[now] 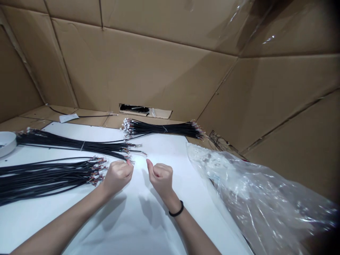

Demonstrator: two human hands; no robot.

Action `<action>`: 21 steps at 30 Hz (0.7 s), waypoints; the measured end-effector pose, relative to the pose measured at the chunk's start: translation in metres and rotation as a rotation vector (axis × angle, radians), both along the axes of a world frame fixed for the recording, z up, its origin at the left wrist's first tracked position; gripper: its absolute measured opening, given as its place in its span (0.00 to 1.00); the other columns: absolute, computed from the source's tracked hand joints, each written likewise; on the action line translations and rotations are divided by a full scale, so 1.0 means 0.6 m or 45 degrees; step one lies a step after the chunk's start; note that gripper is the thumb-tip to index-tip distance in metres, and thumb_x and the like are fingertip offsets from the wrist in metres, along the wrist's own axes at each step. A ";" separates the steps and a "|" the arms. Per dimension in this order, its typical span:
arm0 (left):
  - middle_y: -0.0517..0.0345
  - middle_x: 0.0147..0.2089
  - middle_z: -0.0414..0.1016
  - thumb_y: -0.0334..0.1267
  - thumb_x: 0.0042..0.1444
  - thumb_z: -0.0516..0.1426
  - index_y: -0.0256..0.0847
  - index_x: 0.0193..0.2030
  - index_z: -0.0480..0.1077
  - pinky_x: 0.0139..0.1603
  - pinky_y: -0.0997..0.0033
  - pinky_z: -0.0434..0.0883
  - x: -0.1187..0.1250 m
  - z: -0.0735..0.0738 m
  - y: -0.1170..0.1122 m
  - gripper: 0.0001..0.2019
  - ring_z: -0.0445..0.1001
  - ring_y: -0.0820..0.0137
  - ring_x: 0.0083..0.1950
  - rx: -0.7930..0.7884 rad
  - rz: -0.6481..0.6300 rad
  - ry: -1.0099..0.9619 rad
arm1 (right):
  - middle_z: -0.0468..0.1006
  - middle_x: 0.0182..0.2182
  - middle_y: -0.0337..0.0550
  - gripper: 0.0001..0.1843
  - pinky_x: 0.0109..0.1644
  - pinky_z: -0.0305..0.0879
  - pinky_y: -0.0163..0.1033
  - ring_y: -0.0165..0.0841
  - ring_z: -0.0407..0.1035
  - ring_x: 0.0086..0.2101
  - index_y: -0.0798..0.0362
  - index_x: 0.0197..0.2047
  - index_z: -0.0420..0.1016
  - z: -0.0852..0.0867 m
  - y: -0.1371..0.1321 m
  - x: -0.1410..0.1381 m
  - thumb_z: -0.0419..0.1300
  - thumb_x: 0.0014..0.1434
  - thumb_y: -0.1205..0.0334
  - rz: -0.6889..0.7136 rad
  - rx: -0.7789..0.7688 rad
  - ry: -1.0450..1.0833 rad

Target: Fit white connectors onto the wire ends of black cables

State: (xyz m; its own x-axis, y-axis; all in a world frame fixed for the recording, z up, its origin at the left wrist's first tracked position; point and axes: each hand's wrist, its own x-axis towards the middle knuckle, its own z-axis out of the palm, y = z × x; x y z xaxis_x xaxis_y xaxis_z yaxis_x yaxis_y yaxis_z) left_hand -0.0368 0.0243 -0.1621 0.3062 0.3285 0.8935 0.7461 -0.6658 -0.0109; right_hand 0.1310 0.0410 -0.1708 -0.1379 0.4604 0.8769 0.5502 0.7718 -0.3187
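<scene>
My left hand (118, 175) is curled into a fist with the thumb up, and nothing shows in it. It hovers in front of the stripped ends of a tied bundle of black cables (69, 141). Closed in the same way is my right hand (161, 176), thumb raised and no object visible in it. A gap separates the two fists over the white tabletop (138, 226). Left of my left hand lies another set of black cables (45, 177), with white connectors and coloured wire ends beside my wrist. My right wrist wears a black band (176, 209).
At the back lies a third tied cable bundle (164, 129). A clear plastic bag (255, 191) with white pieces covers the right side. A white bowl (7, 143) sits at the left edge. Cardboard walls (148, 67) surround the table, and a paper label (68, 118) rests behind.
</scene>
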 end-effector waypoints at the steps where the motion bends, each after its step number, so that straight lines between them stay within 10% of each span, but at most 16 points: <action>1: 0.71 0.14 0.51 0.22 0.60 0.51 0.38 0.16 0.56 0.19 0.75 0.51 0.000 -0.001 0.000 0.21 0.51 0.78 0.16 0.009 -0.010 -0.004 | 0.43 0.14 0.30 0.31 0.21 0.39 0.37 0.23 0.39 0.17 0.52 0.16 0.39 0.000 0.000 0.000 0.55 0.62 0.72 0.005 0.009 0.007; 21: 0.73 0.13 0.49 0.28 0.60 0.56 0.38 0.15 0.52 0.19 0.78 0.52 0.008 -0.014 -0.002 0.24 0.49 0.80 0.15 -0.041 -0.070 -0.116 | 0.46 0.10 0.31 0.27 0.20 0.43 0.35 0.23 0.43 0.13 0.52 0.12 0.40 -0.008 -0.007 -0.005 0.50 0.55 0.76 0.084 -0.069 -0.056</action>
